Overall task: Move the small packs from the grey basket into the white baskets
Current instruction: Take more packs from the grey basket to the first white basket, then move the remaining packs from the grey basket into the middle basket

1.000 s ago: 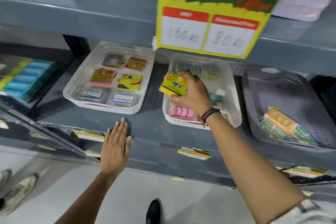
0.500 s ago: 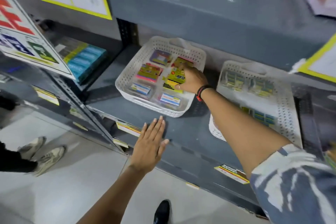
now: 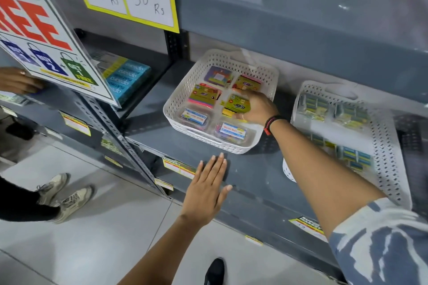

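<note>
Shelf (image 3: 254, 176) carrying two white baskets side by side. Right basket (image 3: 384, 146), at 3 o'clock, lying half hidden behind right forearm. Left basket (image 3: 185, 97), at frame centre, holding six packs in two columns. Left hand (image 3: 206, 192) lying flat on shelf edge at 6 o'clock of left basket, fingers (image 3: 217, 164) spread open. Right hand (image 3: 257, 109) reaching into left basket, fingers gripping yellow pack (image 3: 236, 106) at basket's right-middle spot.
</note>
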The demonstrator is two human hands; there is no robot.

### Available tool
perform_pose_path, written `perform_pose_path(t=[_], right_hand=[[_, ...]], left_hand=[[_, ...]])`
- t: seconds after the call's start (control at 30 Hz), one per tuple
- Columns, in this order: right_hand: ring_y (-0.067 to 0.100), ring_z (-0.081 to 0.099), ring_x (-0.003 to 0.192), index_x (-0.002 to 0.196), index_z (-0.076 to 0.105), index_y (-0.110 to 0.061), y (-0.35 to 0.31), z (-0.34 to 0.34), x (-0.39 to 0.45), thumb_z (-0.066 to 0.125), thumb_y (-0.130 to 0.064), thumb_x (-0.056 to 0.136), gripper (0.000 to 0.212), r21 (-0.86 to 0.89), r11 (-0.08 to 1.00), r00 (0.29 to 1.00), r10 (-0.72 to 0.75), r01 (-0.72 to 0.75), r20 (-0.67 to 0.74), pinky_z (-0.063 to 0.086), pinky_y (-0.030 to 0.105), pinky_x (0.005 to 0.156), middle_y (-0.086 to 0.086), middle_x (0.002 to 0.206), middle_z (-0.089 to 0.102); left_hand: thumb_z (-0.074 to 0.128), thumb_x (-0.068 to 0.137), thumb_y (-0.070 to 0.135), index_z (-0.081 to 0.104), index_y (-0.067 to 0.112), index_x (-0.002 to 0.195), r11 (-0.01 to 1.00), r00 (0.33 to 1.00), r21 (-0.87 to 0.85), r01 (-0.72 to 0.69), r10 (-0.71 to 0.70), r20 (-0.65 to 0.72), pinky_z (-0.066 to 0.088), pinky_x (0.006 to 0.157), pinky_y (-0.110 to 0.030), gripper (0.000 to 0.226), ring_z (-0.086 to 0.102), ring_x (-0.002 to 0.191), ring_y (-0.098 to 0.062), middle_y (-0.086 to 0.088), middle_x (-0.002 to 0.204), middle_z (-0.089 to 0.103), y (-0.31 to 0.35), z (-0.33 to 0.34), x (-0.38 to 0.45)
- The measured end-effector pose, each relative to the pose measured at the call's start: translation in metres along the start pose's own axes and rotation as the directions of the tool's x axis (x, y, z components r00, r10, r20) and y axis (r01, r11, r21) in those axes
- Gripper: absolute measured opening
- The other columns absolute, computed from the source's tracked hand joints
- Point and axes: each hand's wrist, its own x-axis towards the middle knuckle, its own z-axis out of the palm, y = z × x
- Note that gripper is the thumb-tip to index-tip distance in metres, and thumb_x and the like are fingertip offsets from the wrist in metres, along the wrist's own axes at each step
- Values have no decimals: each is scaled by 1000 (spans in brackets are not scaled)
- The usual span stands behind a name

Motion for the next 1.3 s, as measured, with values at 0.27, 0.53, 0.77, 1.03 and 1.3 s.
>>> perform_pose_path(t=[0.27, 0.53, 0.77, 1.03, 1.3], right_hand=[[26, 61, 113, 116, 63, -21, 40, -34, -86, 66, -25, 80, 37, 59, 998, 951, 38, -21, -305, 51, 36, 93, 4, 122, 67], [24, 60, 112, 112, 63, -23, 125, -64, -209, 61, -26, 83, 29, 96, 974, 843, 226, -205, -489, 48, 37, 94, 1, 119, 68], [32, 66, 98, 113, 64, -17, 209, -98, -301, 64, -20, 83, 31, 158, 870, 722, 479, -467, -500, 52, 38, 82, 12, 103, 73], [28, 61, 108, 107, 64, -9, 300, -106, -331, 77, -12, 71, 37, 153, 702, 700, 710, -696, -78, 49, 35, 97, 11, 113, 66], [35, 60, 110, 125, 55, -9, 342, -82, -324, 71, -6, 70, 58, -11, 733, 733, 679, -680, -40, 50, 39, 96, 17, 123, 61]], left_hand=[[22, 100, 41, 22, 10, 148, 993, 992, -15, -119, 119, 30, 14, 115, -41, 58, 16, 145, -17, -4, 157, 23, 37, 8, 3], [15, 100, 40, 33, 8, 145, 983, 982, 8, -185, 184, 50, 14, 116, -42, 57, 22, 143, -18, -5, 155, 27, 84, 18, 13], [17, 99, 44, 39, 6, 142, 992, 992, -5, -123, 123, 11, 13, 117, -40, 61, 30, 139, -20, -6, 151, 34, 95, 22, 20], [13, 98, 47, 35, 7, 144, 993, 992, 12, -121, 121, 39, 6, 117, -35, 64, 25, 140, -19, -6, 152, 33, 98, 21, 22], [14, 98, 47, 30, 9, 146, 986, 987, 54, -156, 153, 57, 5, 118, -34, 63, 22, 142, -19, -5, 154, 29, 93, 23, 23]])
